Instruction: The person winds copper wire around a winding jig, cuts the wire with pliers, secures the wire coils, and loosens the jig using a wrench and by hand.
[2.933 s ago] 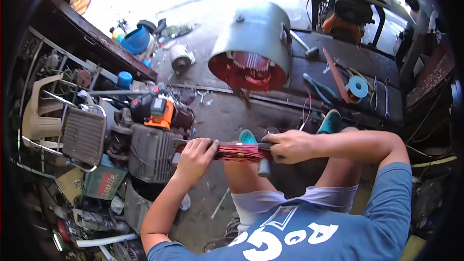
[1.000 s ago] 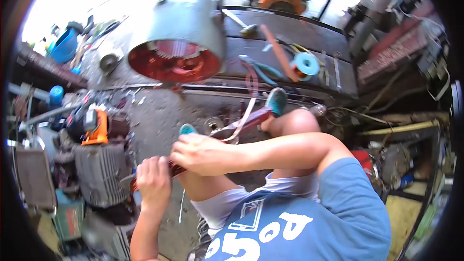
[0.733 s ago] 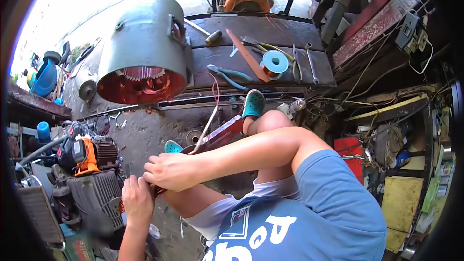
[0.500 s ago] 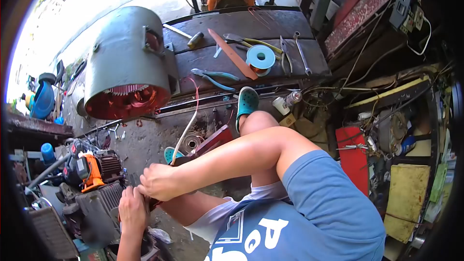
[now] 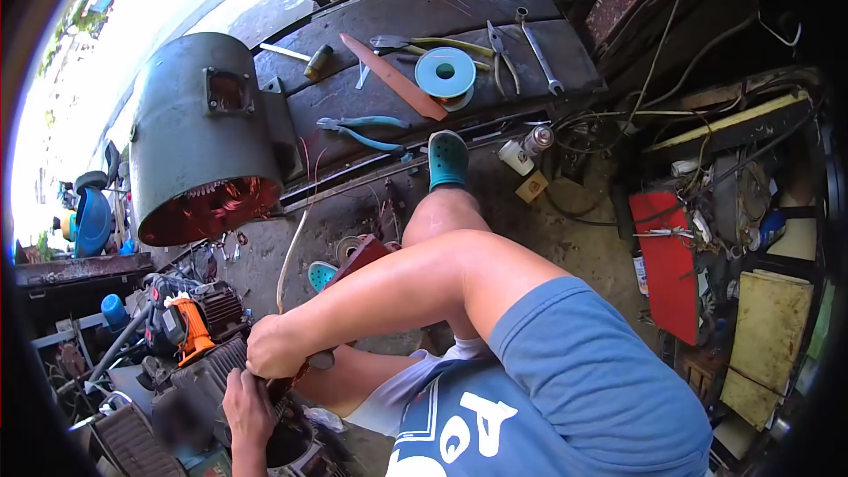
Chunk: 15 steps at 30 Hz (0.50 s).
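My right hand [image 5: 276, 346] reaches across my body to the lower left, its fingers curled closed. Just below it, my left hand [image 5: 248, 406] is bent closed too, almost touching it. What either hand pinches is hidden. A pale sleeve [image 5: 292, 256] with thin reddish wires at its top rises from behind my right hand; I cannot tell whether the hand holds it. Under the hands show reddish-brown windings [image 5: 296, 382] and a dark round metal housing [image 5: 296, 455]. A dark rounded end [image 5: 321, 359] sticks out beside my right wrist.
A large grey motor housing [image 5: 190, 124] with copper windings stands at the left. On the dark bench lie blue-handled pliers [image 5: 362, 131], a hammer [image 5: 318, 62], a wire spool [image 5: 445, 72], a wrench [image 5: 539, 53]. An orange-and-black motor tool [image 5: 190, 327] sits left of my hands.
The view has shifted, so the bench appears farther up and left. Both hands have moved slightly lower in view and stay close together. The pale sleeve now stands more upright.
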Each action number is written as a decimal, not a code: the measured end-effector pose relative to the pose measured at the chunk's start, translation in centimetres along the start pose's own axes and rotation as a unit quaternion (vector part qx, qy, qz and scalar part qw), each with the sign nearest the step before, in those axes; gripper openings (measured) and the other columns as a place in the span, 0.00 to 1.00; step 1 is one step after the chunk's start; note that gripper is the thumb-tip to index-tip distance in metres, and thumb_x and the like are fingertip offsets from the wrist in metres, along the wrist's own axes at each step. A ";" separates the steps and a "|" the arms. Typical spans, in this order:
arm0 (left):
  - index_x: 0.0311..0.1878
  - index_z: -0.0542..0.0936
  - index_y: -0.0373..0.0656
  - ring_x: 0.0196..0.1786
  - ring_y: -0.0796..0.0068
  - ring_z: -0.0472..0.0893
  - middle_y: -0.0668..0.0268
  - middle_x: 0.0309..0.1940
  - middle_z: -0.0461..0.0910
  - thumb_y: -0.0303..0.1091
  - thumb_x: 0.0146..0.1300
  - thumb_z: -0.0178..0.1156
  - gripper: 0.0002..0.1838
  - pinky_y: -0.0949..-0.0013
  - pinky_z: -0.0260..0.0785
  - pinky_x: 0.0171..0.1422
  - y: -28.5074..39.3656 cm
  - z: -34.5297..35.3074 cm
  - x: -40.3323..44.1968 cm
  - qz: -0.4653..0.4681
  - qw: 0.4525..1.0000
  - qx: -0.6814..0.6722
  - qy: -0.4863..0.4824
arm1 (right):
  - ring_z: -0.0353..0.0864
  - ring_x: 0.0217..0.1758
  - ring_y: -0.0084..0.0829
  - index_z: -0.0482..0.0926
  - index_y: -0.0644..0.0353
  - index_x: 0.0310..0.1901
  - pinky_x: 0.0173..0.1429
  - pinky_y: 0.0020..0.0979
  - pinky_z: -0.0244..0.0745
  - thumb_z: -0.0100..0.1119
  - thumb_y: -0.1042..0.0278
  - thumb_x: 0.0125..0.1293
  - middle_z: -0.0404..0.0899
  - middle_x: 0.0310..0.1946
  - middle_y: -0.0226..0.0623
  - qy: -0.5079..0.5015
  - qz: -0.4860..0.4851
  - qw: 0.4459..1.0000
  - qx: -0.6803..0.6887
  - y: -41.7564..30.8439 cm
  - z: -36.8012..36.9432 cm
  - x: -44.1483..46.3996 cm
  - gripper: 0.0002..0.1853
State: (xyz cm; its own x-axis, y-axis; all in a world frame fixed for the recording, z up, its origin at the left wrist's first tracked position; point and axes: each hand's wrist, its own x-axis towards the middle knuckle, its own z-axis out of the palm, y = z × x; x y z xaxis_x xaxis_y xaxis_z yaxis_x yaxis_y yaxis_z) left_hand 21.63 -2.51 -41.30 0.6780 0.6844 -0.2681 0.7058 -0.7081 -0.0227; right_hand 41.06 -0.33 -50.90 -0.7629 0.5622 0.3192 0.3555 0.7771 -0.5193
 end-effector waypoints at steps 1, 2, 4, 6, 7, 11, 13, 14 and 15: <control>0.43 0.72 0.37 0.39 0.40 0.76 0.49 0.37 0.72 0.27 0.68 0.57 0.05 0.44 0.68 0.41 -0.3 0.2 0.0 0.005 1.000 0.000 0.001 | 0.91 0.44 0.46 0.86 0.62 0.39 0.45 0.46 0.85 0.62 0.61 0.63 0.90 0.37 0.46 -0.009 -0.001 1.000 -0.002 0.0 0.0 0.1 0.12; 0.43 0.73 0.38 0.39 0.40 0.76 0.49 0.37 0.72 0.27 0.68 0.57 0.05 0.44 0.68 0.41 -0.6 0.4 0.0 0.008 1.000 0.000 0.002 | 0.91 0.44 0.46 0.86 0.62 0.39 0.45 0.46 0.85 0.63 0.61 0.61 0.90 0.37 0.45 -0.011 0.000 1.000 -0.007 0.1 0.0 0.3 0.13; 0.44 0.74 0.38 0.39 0.40 0.77 0.49 0.38 0.73 0.26 0.68 0.57 0.04 0.44 0.69 0.41 -0.6 0.6 -0.1 0.019 1.000 0.000 0.014 | 0.91 0.43 0.46 0.86 0.62 0.39 0.45 0.46 0.86 0.65 0.60 0.59 0.90 0.36 0.44 -0.018 -0.003 1.000 -0.013 0.2 0.5 0.8 0.13; 0.44 0.74 0.38 0.40 0.40 0.77 0.49 0.38 0.74 0.25 0.68 0.57 0.04 0.43 0.69 0.42 -0.9 0.6 0.3 0.033 0.999 0.000 0.030 | 0.91 0.42 0.47 0.86 0.62 0.39 0.45 0.46 0.86 0.67 0.60 0.57 0.89 0.34 0.45 0.063 0.019 0.998 -0.006 0.6 1.6 1.2 0.14; 0.44 0.74 0.38 0.40 0.40 0.78 0.49 0.38 0.74 0.24 0.68 0.57 0.04 0.43 0.70 0.42 -0.7 0.5 0.4 0.039 0.998 0.000 0.042 | 0.91 0.43 0.48 0.86 0.63 0.40 0.45 0.46 0.86 0.69 0.60 0.55 0.88 0.36 0.48 0.007 0.066 0.998 0.019 -0.6 -1.5 0.5 0.15; 0.48 0.74 0.37 0.40 0.39 0.77 0.47 0.37 0.73 0.25 0.69 0.57 0.07 0.44 0.69 0.43 -3.3 2.2 -1.4 0.008 0.998 -0.049 0.041 | 0.89 0.48 0.48 0.84 0.66 0.43 0.50 0.45 0.85 0.65 0.66 0.60 0.86 0.42 0.51 0.177 0.078 0.980 -0.032 -2.2 -14.3 -6.1 0.14; 0.49 0.74 0.36 0.40 0.39 0.76 0.47 0.37 0.72 0.25 0.71 0.56 0.07 0.45 0.68 0.42 -4.2 3.0 -2.5 -0.004 0.997 -0.054 0.055 | 0.88 0.45 0.49 0.84 0.62 0.46 0.48 0.45 0.82 0.63 0.63 0.66 0.87 0.42 0.48 0.234 0.181 0.952 -0.071 -0.8 -17.5 -9.6 0.12; 0.50 0.74 0.35 0.40 0.39 0.76 0.47 0.37 0.72 0.25 0.72 0.55 0.07 0.45 0.68 0.42 -4.3 3.4 -2.9 -0.011 0.996 -0.062 0.069 | 0.87 0.40 0.41 0.84 0.63 0.45 0.44 0.41 0.79 0.64 0.59 0.70 0.86 0.36 0.46 0.241 0.230 0.943 -0.010 -0.3 -18.8 -12.0 0.15; 0.51 0.74 0.35 0.39 0.40 0.76 0.47 0.37 0.72 0.25 0.73 0.54 0.07 0.45 0.68 0.42 -4.2 3.8 -3.2 -0.017 0.994 -0.070 0.084 | 0.82 0.34 0.31 0.82 0.65 0.43 0.41 0.36 0.75 0.64 0.54 0.72 0.81 0.29 0.40 0.235 0.245 0.938 0.070 2.1 -18.5 -14.2 0.18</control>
State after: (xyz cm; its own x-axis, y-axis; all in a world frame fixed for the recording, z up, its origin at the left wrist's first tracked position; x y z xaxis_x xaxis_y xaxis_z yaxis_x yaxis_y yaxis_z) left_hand 15.67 -2.38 -43.98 0.6700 0.7348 -0.1053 0.7423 -0.6614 0.1079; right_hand 62.68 -1.45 -41.82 -0.1923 0.9300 0.3132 0.5010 0.3675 -0.7835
